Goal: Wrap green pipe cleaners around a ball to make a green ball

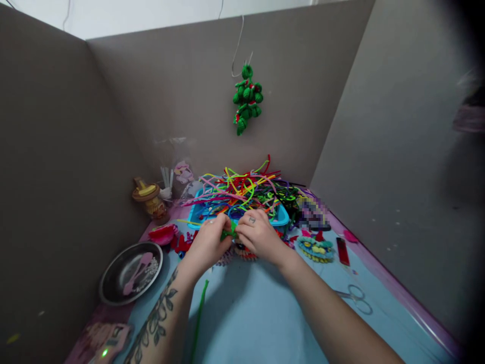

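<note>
In front of the tray [283, 217], I'm pinching a fuzzy green piece [232, 229] with left hand [209, 241] and right hand [260, 236] close together; smooth desk [250, 308] is spreading nearer than the tray.

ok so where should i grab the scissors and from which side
Probably by the finger loops, coming from the right: the scissors lie with their loops toward the right, while the blades point left and disappear behind the right forearm.
</note>
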Demonstrator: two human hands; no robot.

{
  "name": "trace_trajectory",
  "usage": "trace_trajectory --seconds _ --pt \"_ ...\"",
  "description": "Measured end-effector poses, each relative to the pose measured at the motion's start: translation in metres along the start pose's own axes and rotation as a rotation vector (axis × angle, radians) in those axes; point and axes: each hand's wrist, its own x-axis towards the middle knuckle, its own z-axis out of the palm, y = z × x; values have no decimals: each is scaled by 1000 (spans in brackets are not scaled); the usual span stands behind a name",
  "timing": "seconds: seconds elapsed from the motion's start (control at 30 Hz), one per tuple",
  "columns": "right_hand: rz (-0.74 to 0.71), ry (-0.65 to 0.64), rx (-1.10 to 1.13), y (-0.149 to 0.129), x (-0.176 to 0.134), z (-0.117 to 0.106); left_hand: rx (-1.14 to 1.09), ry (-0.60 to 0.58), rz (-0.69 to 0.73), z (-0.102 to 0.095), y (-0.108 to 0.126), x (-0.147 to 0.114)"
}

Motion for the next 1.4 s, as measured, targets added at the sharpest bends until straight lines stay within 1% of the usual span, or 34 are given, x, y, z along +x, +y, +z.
trace_trajectory --seconds 0.1,0.2,0.3,0.37,0.43,0.53,0.6,0.67,0.73,0.87,0.93,1.0,1.1,1.23,1.4 --pt "42 42 86 2 0 -1 -81 25 -30 -2 3 -1" --pt "22 77 114 0 0 -3 -184 29 -63 -2 5 -2" --pt "-8 69 110 -3 0 -5 -238 5 -68 -2 6 -2" --pt "16 52 124 -4 1 -5 -239 -13 -56 -2 6 -1" --pt "84 44 172 -3 2 -5 -195 -27 -40 -1 8 0" --pt "198 25 281 0 4 -3 -26 -20 19 -1 11 1" --pt "237 -7 334 1 5 -3 95 -13 81 0 14 1" --pt "257 -29 360 2 5 -4 141 -13 110 0 16 0" --pt "275 -26 381 2 6 -6 90 -10 84 1 16 0" --pt "277 22 447 2 8 -14 -169 29 -16 0 13 -1" --pt "272 40 460 2 8 -17 -290 41 -40 -1 12 -2" --pt "266 36 459 2 8 -20 -363 46 -53 -2 12 -2" --pt "258 18 459 -1 10 -23 -416 53 -71 -2 13 -1" --pt "248 27 445 -4 11 -27 -463 56 -77 1 14 -1" --pt "274 12 464 -4 12 -29 -363 90 -53 1 20 -1"
